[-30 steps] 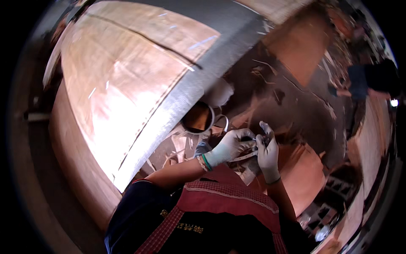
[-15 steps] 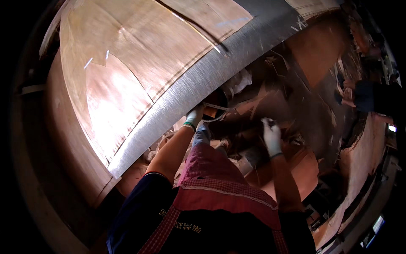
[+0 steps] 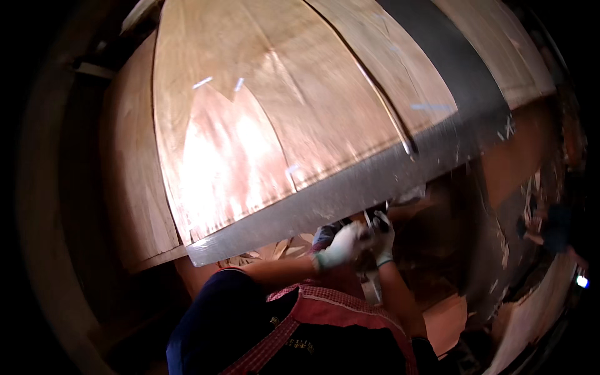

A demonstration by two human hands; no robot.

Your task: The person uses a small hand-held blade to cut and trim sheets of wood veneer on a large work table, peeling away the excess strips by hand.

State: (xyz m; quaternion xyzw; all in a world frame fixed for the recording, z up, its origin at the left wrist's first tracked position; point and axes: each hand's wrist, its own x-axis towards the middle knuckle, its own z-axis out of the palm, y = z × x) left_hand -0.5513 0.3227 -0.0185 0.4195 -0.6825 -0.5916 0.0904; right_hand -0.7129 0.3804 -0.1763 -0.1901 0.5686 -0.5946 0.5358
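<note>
My left hand, in a white glove with a green cuff, is smeared by motion, and its fingers are curled in. Right beside it, my right hand, also gloved in white, is closed around a small dark object whose kind I cannot make out. The two hands meet, or nearly meet, just below the table's metal edge. On the table lies a broad sheet of wood veneer with a bright, pointed piece at its lower left and short bits of tape at the points.
A thin pale strip runs over the veneer to the metal edge. Veneer scraps litter the space below the table. More veneer hangs at the right, where another person's arm shows.
My left hand has come away from the round dark container under the table edge, and my right hand has moved inward to join it. The view has swung, so the table sits lower and farther right.
</note>
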